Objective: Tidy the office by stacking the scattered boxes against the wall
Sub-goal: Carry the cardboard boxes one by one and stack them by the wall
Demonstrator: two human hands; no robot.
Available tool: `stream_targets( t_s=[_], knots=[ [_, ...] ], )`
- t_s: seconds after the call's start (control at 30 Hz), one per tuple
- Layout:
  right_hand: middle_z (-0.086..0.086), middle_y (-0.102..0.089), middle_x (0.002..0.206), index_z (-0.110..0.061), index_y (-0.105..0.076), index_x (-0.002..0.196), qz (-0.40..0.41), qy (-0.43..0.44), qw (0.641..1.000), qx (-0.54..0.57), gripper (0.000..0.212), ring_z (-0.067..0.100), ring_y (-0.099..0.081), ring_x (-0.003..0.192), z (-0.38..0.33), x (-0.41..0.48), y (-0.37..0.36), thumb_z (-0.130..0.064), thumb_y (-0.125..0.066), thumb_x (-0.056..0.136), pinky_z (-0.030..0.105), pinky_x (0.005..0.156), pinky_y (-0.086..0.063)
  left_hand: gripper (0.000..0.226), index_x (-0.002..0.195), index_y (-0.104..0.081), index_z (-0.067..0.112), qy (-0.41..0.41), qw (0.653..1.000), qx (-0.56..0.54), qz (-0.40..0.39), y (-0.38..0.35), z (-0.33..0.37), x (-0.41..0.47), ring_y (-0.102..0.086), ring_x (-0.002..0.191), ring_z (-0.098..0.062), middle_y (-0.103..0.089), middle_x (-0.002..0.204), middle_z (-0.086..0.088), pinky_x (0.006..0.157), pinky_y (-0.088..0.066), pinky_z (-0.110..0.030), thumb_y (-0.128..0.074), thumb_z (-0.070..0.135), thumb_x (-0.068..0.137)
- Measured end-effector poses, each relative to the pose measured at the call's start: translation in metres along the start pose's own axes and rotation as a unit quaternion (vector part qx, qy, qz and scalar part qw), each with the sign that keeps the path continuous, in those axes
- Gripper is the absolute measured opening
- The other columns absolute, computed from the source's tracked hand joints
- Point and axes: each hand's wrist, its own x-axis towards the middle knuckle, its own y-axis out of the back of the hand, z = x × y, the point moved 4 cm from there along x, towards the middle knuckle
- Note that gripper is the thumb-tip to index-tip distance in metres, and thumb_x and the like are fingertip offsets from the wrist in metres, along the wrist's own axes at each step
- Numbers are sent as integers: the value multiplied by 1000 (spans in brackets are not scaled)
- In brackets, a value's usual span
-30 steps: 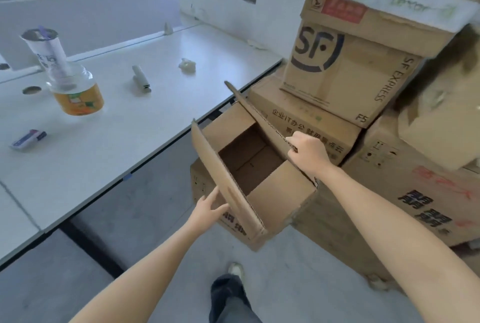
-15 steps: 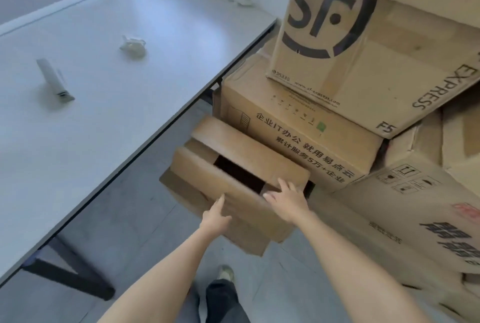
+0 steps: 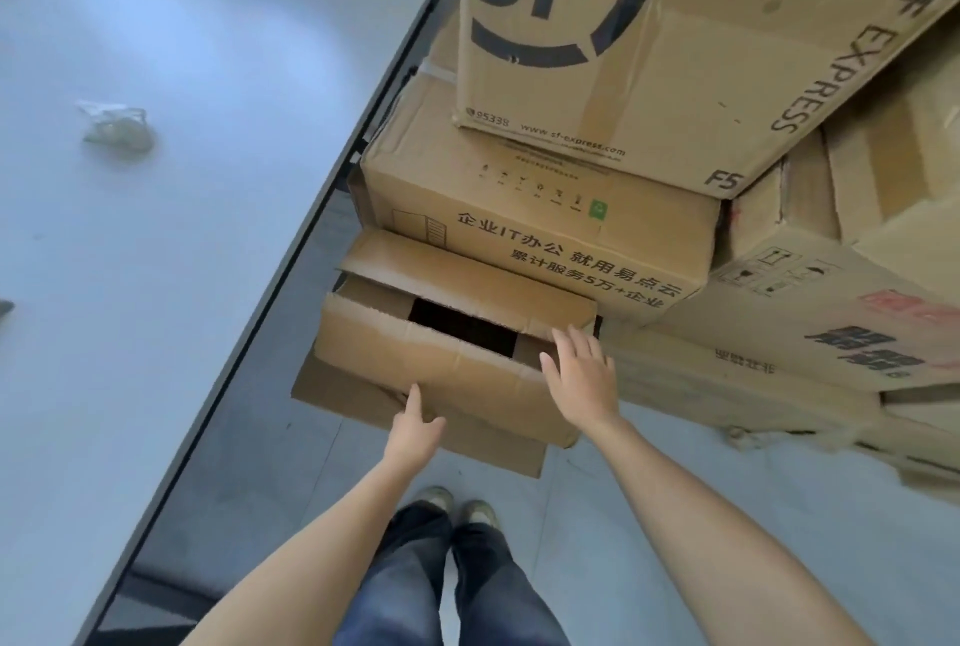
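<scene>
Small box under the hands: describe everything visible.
The small box is brown corrugated cardboard with ragged edges. Its two flaps are folded nearly shut, leaving a dark gap between them. It sits beside the desk, in front of the printed box. The left hand touches its near flap; the right hand lies flat on its right end.

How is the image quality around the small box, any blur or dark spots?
Head view: soft, even light, no glare, bluish cast on the desk; the small box reads clearly, its flap gap black; left hand and right hand slightly soft; wide-angle stretch makes the SF box loom.
</scene>
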Motion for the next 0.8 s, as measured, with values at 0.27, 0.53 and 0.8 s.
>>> stream_targets(
  t_s=[0.27, 0.53, 0.8],
  knots=[
    [12, -32, 149, -9, -39, 139, 103, -184, 964, 160, 45, 27, -25, 138, 19, -86, -9, -29, -38, 99, 38, 109, -23, 50, 145, -29, 8, -51, 997, 55, -33, 21, 12, -16, -40, 130, -27, -38, 146, -13, 97, -36, -32, -42, 17, 98],
    [10, -51, 130, -6, -57, 120, 136, -406, 836, 343, 33, 25, -40, 125, 55, -226, -71, -27, -47, 96, 33, 101, -34, 31, 121, -55, -2, -104, 984, 110, -92, -7, 18, -34, -54, 95, -26, -59, 101, -12, 79, -38, -31, -43, 15, 98],
    [11, -46, 135, -9, -45, 133, 232, -531, 634, 513, 43, 22, -46, 122, 81, -363, -107, -23, -55, 93, 30, 99, -36, 25, 106, -62, -3, -199, 926, 244, -210, -115, 43, -91, -57, 100, -36, -61, 104, -20, 86, -43, -39, -45, 12, 97]
  ],
)
